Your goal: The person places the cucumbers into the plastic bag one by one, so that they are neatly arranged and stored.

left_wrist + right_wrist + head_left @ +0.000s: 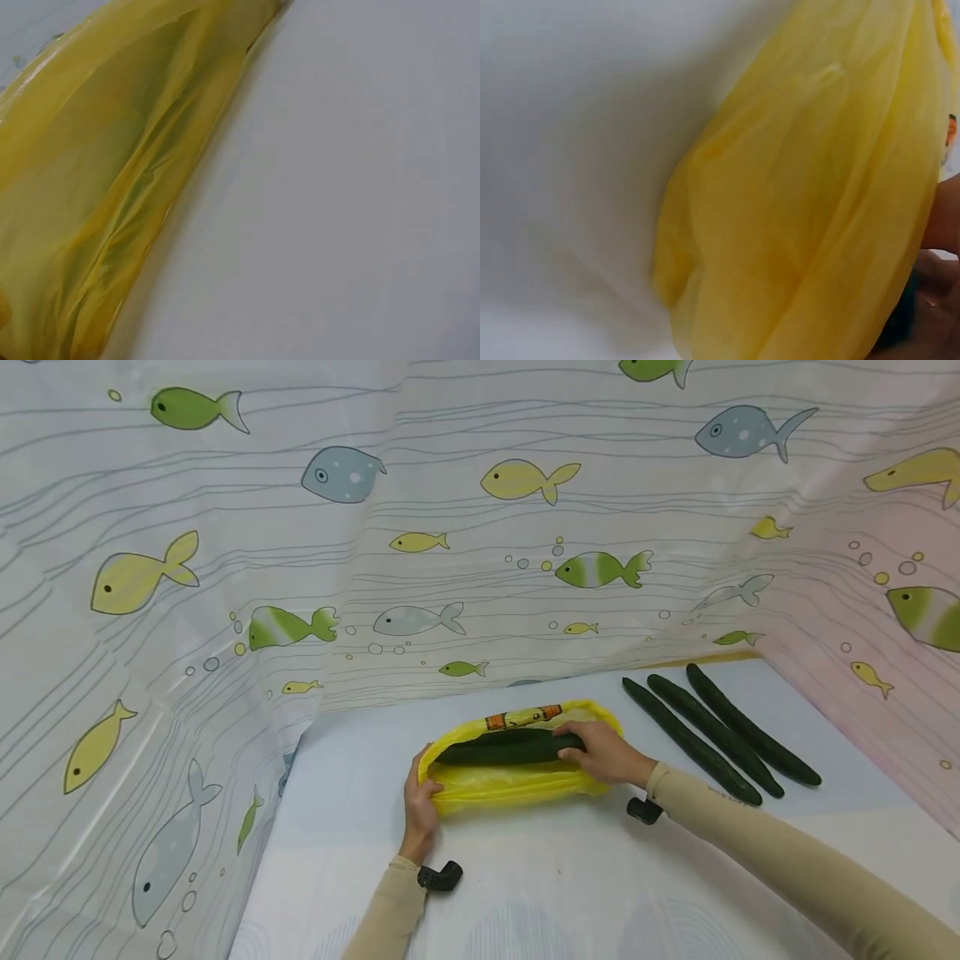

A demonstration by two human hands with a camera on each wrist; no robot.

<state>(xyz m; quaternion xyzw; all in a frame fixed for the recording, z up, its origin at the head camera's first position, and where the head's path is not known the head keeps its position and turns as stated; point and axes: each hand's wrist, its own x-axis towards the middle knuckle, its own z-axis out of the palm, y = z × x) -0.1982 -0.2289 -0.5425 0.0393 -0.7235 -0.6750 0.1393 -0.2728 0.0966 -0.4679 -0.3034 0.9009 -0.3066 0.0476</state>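
Observation:
A yellow plastic bag (pixel 502 787) lies with its mouth spread wide, its rim rolled and printed on the far side. Inside the mouth a dark green cucumber (pixel 510 748) lies crosswise. My right hand (pixel 602 753) grips the cucumber's right end, thumb in front and fingers behind. At the bag's left edge my left hand (pixel 422 793) holds the rim, thumb on the near side. The left wrist view shows the bag's thin, creased side (pixel 127 165). In the right wrist view the bag (pixel 795 195) hides most of the cucumber, and part of the right hand (pixel 941 292) shows at the edge.
Three long cucumbers (pixel 693 741) lie side by side on the white table (pixel 525 877), to the right of the bag. A fish-printed curtain (pixel 450 568) hangs behind the table and along both sides. Each wrist wears a small black camera (pixel 441 877).

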